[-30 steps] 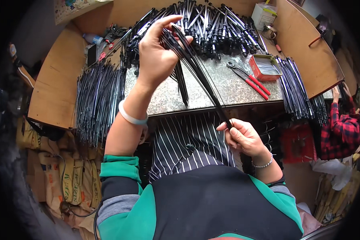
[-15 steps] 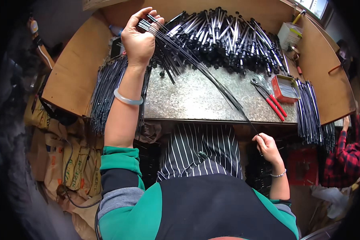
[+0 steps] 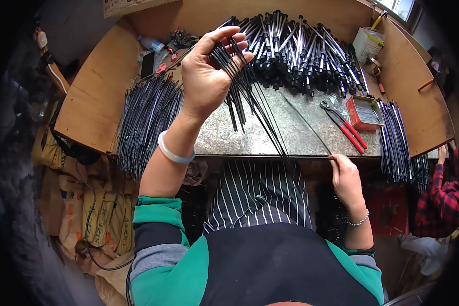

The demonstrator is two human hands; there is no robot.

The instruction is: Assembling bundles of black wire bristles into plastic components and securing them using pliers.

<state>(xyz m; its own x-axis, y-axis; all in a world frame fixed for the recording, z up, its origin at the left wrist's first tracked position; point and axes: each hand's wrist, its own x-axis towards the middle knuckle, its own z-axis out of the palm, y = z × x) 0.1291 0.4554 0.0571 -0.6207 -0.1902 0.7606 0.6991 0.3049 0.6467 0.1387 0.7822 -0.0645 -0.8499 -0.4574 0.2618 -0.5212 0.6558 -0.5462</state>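
Note:
My left hand (image 3: 206, 84) is raised over the left half of the worktable, fingers curled round a bundle of thin black rods (image 3: 257, 109). The rods fan out and hang down to the right, the longest reaching the table's near edge. Lower right, my right hand (image 3: 347, 178) pinches the near end of one thin dark rod (image 3: 309, 126). That rod slants up and left over the table, apart from the bundle. Red-handled pliers (image 3: 348, 130) lie on the table just beyond my right hand.
A large heap of black-and-silver rods (image 3: 290, 48) fills the table's back. More dark rods lie in stacks at the left (image 3: 150, 115) and right (image 3: 392, 137). A red box (image 3: 361, 118) holds thin pieces. Wooden side panels (image 3: 94, 92) enclose the table. Another person's plaid sleeve (image 3: 436, 196) shows far right.
My left hand has moved right and slightly down with the bundle. My right hand has risen slightly, and its rod, which ran in line with the bundle, is now separate from it.

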